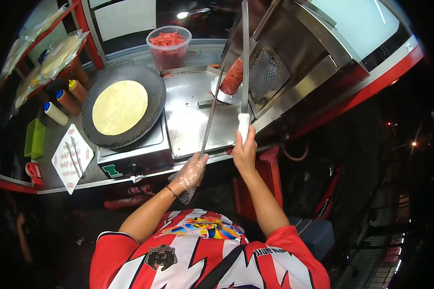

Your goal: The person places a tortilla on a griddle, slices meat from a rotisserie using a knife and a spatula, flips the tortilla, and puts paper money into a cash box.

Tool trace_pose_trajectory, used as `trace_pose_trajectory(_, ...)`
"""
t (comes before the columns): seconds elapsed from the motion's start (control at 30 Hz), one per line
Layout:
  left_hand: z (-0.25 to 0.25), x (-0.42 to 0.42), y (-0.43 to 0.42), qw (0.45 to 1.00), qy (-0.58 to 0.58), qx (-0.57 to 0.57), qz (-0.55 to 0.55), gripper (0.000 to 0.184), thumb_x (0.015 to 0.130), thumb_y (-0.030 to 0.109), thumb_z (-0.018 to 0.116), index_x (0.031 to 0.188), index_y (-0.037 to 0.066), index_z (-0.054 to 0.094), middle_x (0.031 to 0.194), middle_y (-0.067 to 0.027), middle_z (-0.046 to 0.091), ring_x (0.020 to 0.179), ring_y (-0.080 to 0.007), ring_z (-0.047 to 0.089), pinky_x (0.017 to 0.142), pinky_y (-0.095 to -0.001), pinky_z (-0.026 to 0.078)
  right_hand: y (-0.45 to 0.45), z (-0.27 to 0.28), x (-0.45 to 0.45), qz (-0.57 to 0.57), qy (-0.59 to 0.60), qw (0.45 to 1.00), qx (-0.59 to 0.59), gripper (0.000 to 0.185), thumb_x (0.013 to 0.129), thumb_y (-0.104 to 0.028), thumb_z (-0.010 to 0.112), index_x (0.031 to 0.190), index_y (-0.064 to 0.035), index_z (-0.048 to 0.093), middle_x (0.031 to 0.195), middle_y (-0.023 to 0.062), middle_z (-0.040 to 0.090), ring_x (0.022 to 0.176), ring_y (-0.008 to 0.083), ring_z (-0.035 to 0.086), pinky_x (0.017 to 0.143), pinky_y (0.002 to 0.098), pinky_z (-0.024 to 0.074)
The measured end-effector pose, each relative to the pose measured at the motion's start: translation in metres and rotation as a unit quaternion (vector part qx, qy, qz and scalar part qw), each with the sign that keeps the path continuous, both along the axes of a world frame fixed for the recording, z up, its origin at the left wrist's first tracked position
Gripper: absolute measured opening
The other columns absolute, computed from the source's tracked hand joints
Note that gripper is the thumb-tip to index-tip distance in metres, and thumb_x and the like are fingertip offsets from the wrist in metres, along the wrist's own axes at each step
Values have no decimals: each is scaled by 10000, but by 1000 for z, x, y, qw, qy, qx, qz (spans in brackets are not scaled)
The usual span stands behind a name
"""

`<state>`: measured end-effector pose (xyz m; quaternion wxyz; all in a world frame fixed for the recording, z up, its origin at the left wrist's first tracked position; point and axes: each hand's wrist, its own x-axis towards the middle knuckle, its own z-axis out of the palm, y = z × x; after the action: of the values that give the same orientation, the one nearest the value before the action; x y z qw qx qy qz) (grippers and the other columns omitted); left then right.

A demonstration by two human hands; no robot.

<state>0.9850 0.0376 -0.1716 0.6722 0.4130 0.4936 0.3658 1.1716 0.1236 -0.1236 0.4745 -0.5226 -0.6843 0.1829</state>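
My right hand is closed around the white handle of a long knife, its blade pointing up and away from me. In my left hand, covered by a clear plastic glove, is a long thin metal rod, which looks like a sharpening steel. It slants up to the right, apart from the knife near the hands. Behind the two, a red meat cone stands on a round plate beside the grill. A pale flatbread lies flat on the dark round griddle, left of my hands.
A tub of red shredded food stands at the back of the steel tray. Sauce bottles, tongs on printed paper, and a green container are at left. The metal grill housing rises at right.
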Motion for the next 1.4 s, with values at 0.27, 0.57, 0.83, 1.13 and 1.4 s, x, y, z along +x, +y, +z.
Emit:
trace_pose_trajectory(0.27, 15, 12, -5, 998, 63, 10, -26, 540, 1035, 554, 469, 994, 18, 422, 550, -79, 479, 439, -222, 535, 446, -386, 448, 66, -3, -24, -47, -65, 996, 28, 350, 1029, -169, 540, 1313, 4, 433, 906, 278, 647, 854, 466, 665, 720, 513, 484)
trace_pose_trajectory(0.57, 18, 16, -3, 996, 64, 48, -31, 517, 1048, 540, 468, 1055, 27, 415, 551, -64, 465, 408, -196, 515, 393, -339, 434, 55, -10, -25, -40, -64, 995, -61, 430, 1032, -157, 535, 1392, 23, 384, 975, 307, 655, 900, 513, 656, 757, 511, 509)
trace_pose_trajectory(0.83, 11, 20, 6, 994, 89, 63, -19, 541, 1036, 565, 472, 1030, 28, 409, 551, -57, 472, 409, -189, 512, 398, -333, 441, -1, -64, 3, -8, -19, 998, -52, 372, 1024, -141, 549, 1334, 16, 417, 942, 288, 658, 854, 449, 685, 728, 484, 521)
trace_pose_trajectory(1.13, 28, 15, 21, 992, 109, 59, -29, 615, 1020, 604, 475, 1095, -3, 417, 569, -89, 505, 434, -209, 550, 410, -358, 456, -33, -76, 19, 14, -46, 998, -28, 394, 1034, -157, 523, 1370, 17, 413, 1018, 315, 665, 920, 516, 657, 771, 500, 521)
trace_pose_trajectory(1.4, 33, 19, 39, 998, 51, 21, -21, 602, 1020, 577, 508, 1098, -10, 405, 577, -67, 479, 419, -190, 524, 382, -337, 442, -33, -81, 31, 19, -75, 996, -38, 388, 1036, -157, 520, 1377, 7, 435, 998, 283, 679, 910, 462, 687, 752, 514, 519)
